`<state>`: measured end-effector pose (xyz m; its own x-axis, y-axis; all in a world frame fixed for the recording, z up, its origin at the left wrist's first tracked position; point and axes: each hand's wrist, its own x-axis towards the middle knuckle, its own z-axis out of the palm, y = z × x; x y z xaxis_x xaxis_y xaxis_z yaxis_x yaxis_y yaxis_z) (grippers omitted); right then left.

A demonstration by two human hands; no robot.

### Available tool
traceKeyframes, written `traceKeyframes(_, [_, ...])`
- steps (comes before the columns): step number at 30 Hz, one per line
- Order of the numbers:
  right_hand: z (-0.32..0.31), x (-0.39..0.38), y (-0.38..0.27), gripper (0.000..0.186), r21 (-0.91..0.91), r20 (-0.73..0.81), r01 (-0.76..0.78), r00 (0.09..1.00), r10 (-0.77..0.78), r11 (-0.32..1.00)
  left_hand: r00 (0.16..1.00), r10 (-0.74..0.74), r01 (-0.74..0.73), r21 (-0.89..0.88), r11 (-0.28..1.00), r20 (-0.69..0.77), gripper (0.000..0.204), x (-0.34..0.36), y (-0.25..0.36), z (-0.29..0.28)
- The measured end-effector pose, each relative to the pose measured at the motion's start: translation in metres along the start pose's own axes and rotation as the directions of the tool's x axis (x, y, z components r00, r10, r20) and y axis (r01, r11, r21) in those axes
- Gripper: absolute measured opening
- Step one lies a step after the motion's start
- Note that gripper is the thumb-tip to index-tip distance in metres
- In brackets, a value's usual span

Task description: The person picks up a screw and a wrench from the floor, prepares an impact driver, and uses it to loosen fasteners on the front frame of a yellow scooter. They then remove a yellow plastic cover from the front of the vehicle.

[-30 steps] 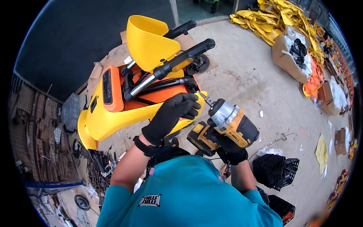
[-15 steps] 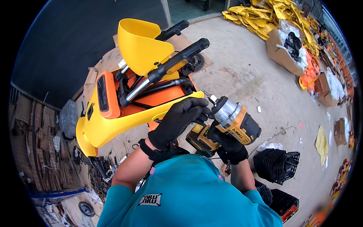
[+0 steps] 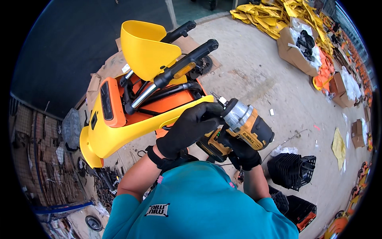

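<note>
Head view: your right hand is wrapped round the grip of a yellow-and-black power driver, held above the floor in front of your chest. The driver's long axis slants from its motor end, on your right, up to the bit, which points forward and left. Your left hand has its fingers bent right beside the driver's nose; I cannot tell whether they pinch anything. The orange-and-yellow scooter body lies ahead and left, toward the floor's edge along the dark wall. Its long yellow side panel runs from your far left toward the bit, ending just beyond your left hand, the nearer of the two.
</note>
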<state>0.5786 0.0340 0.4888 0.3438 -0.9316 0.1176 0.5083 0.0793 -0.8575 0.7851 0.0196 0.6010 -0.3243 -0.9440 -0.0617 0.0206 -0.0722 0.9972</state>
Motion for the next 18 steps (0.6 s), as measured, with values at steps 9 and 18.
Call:
traceKeyframes(9, [-0.020,-0.002,0.022,0.051,0.080,0.056,0.034,0.998,-0.039,0.996,0.991,0.075,-0.078,0.024,0.997,0.108,0.053,0.004,-0.019,0.013])
traceKeyframes(18, [-0.013,-0.003,0.015,0.053,0.084,0.003,0.011,1.000,-0.011,0.996,0.981,0.132,-0.138,0.035,0.990,0.140,0.054,0.011,-0.029,0.008])
